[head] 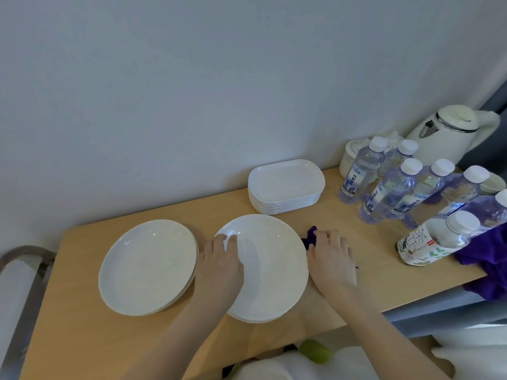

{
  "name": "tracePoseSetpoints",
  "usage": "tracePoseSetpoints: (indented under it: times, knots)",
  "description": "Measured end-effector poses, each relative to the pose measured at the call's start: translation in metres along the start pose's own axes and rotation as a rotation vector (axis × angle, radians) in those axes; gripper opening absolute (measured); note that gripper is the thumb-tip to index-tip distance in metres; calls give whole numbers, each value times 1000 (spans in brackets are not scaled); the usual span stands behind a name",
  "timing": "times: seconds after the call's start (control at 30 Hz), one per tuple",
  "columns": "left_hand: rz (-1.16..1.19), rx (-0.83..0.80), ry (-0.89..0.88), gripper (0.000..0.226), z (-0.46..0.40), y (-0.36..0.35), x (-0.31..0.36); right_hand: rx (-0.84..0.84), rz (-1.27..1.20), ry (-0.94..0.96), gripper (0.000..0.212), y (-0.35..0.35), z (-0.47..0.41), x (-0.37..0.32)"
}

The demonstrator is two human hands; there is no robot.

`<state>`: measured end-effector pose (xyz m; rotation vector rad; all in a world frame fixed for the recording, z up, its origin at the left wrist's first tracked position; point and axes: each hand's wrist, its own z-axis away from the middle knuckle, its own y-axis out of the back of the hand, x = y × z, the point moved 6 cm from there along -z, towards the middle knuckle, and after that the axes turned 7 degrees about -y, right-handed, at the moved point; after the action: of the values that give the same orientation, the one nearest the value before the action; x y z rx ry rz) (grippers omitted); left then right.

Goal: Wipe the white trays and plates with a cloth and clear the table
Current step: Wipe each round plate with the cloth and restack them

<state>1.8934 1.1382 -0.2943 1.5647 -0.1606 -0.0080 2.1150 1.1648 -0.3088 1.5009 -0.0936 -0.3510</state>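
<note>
Dim, soft, wide-angle edge distortion

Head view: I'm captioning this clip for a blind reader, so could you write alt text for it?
A person's left hand rests on the rim of a white plate on a wooden table, while the right hand grips a purple cloth beside it. More plates, stacked white trays, water bottles and a kettle stand around.

You can read large characters "茶π" on the carton (419, 244) lying at the bench's right; the water bottles' (356, 171) labels are too blurred.
</note>
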Motion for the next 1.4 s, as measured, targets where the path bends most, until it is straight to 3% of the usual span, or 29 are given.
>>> tracePoseSetpoints:
  times: [0.2, 0.33, 0.43, 0.57, 0.73, 0.87, 1.03, 1.17, 1.27, 1.4]
  knots:
    - [36, -5, 11, 52, -3, -5, -6, -256, -2, 34, 57, -43, -12, 30]
    - [29, -12, 24, 55, -2, -9, -10, -231, 24, 11, 56, -50, -13, 36]
    - [49, -7, 23, 55, -1, -8, -14, -247, -88, -67, 52, -43, -20, 37]
    - [82, 5, 24, 50, -3, -7, -21, -89, -378, -149, 52, -4, -26, 40]
    - [177, 31, 11, 44, -7, -5, -28, 177, -483, 52, 53, 56, -15, -2]
    - [260, 67, 2, 41, -6, -3, -27, 140, -514, 211, 55, 60, 7, -52]
    - [394, 102, -42, 42, -6, -1, -31, -29, -330, 385, 52, 13, 40, -105]
    - [410, 81, -27, 48, -5, -5, -39, -163, -249, 401, 51, -22, 53, -114]
    - [359, 58, -19, 51, -6, -12, -45, -163, -105, 432, 52, -32, 57, -107]
    - [294, 52, -59, 52, -6, -14, -44, -16, -1, 341, 49, -23, 46, -86]
